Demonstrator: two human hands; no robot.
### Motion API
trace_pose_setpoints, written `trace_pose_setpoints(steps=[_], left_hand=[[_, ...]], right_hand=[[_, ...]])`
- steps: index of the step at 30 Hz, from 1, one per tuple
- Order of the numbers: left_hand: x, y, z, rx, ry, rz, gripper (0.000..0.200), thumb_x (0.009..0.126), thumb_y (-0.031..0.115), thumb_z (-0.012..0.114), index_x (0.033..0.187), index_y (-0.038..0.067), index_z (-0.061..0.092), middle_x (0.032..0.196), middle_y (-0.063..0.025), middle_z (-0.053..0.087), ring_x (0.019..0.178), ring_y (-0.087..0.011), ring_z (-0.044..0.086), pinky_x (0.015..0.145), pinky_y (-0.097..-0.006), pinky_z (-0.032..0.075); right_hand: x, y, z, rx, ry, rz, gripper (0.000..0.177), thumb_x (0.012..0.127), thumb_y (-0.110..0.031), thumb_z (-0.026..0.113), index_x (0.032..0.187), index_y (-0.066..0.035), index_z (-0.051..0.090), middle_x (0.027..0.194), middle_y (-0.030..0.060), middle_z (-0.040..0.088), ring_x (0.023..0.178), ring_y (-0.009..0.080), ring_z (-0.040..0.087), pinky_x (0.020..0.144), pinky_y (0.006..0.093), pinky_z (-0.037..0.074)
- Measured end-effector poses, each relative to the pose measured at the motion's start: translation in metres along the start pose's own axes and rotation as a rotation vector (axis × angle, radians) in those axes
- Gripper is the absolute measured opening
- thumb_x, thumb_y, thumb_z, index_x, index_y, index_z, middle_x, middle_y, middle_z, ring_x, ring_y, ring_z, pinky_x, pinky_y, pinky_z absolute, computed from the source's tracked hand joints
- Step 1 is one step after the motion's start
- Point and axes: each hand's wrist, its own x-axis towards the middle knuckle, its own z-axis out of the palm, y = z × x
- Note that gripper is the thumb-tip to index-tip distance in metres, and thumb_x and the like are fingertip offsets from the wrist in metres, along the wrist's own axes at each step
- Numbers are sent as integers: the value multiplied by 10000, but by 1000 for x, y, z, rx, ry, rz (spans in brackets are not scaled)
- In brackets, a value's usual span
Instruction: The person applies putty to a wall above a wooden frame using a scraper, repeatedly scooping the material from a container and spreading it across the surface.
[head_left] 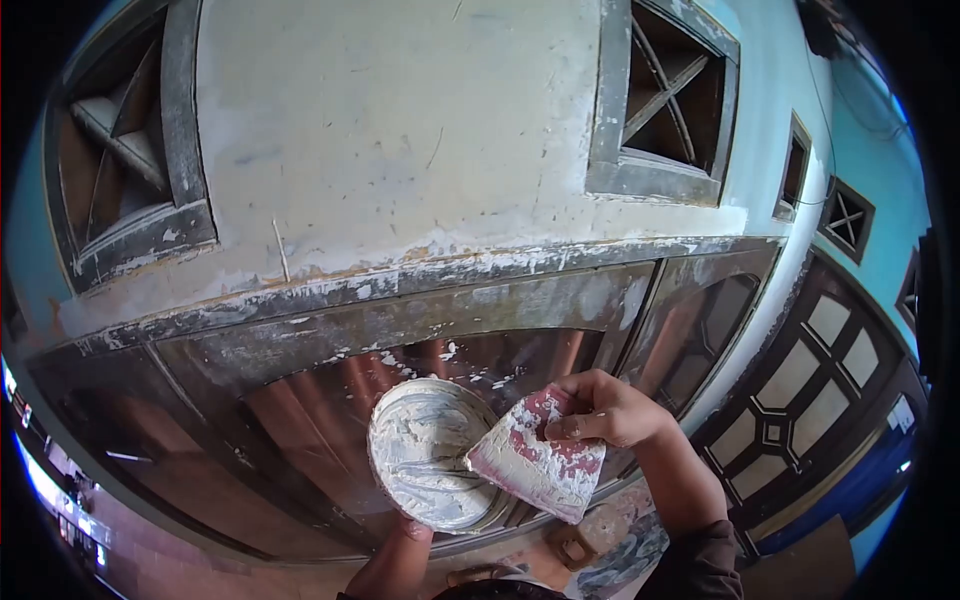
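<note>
While the left hand [414, 533] bears the round tub [374, 452] from below, its fingers are hidden, perhaps curled underneath, so I cannot tell their spread; pale putty [425, 495] coats the tub's inside; the right hand [612, 408] pinches a smeared red scraper [540, 462] at the rim, presumably so drips land inside; beyond are glazed panels [315, 425], then scuffed wall [400, 130].

Pale, scuffed wall [400, 130] above brown-framed glass panels [310, 420], turquoise wall [880, 130] at right.
</note>
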Motion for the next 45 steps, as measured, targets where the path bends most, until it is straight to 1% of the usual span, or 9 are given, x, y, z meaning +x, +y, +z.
trace_pose_setpoints(steps=[14,22,32,34,36,39,41,42,45], left_hand=[[88,-48,27,-148,62,65,1254,598,795,750,1561,176,238,1599,-178,234,1432,-485,266,1149,-650,293],[36,-80,50,-114,184,69,1254,597,804,743,1559,174,243,1600,-176,235,1435,-482,264,1152,-647,290],[45,-108,59,-93,246,132,1254,596,815,734,1558,172,250,1600,-175,236,1438,-478,262,1156,-643,286],[51,-102,60,-217,-101,-3,1193,655,829,676,1554,164,259,1577,-200,278,1392,-552,289,1106,-686,325],[52,-99,65,-215,-80,12,1184,658,818,685,1551,166,264,1556,-223,307,1361,-596,300,1069,-717,347],[54,-99,64,-242,-109,43,1178,657,823,679,1551,176,268,1560,-225,295,1374,-576,299,1064,-714,357],[55,-100,62,-244,-112,41,1184,658,814,689,1551,164,265,1565,-222,286,1378,-571,295,1062,-713,363],[54,-100,61,-246,-112,34,1190,658,805,699,1551,151,261,1569,-220,277,1382,-567,292,1060,-712,370],[56,-103,62,-215,-79,70,1218,658,770,732,1556,120,228,1574,-219,261,1387,-563,284,1056,-717,375]], right_hand=[[-36,4,-37,137,71,-108,216,929,-52,663,1139,-8,637,868,-18,683,762,21,595,635,194,442],[-58,16,-64,422,148,-59,412,931,-60,678,1317,-7,544,1079,23,683,915,56,635,800,218,512],[-91,31,-111,479,242,-237,208,964,-97,646,1137,20,650,993,49,694,868,108,650,775,273,530],[-99,23,-125,367,409,-362,177,976,-98,627,1098,27,659,987,50,693,878,119,653,795,289,531],[-104,10,-141,3,564,-597,149,967,-6,578,1082,30,665,1018,52,690,921,133,657,834,298,540],[-103,0,-160,-479,892,-642,281,907,81,546,1154,12,661,1117,108,689,1003,215,677,891,317,533],[-87,-7,-168,-1119,1184,-881,439,829,125,542,1227,-23,654,1242,157,654,1147,326,641,958,351,510],[-81,-3,-175,-1251,1203,-858,530,795,123,587,1280,-80,651,1318,176,613,1265,382,562,1021,411,471],[-57,17,-202,-1541,1238,-923,553,786,84,630,1299,-119,647,1369,160,585,1310,348,535,1077,509,391]])
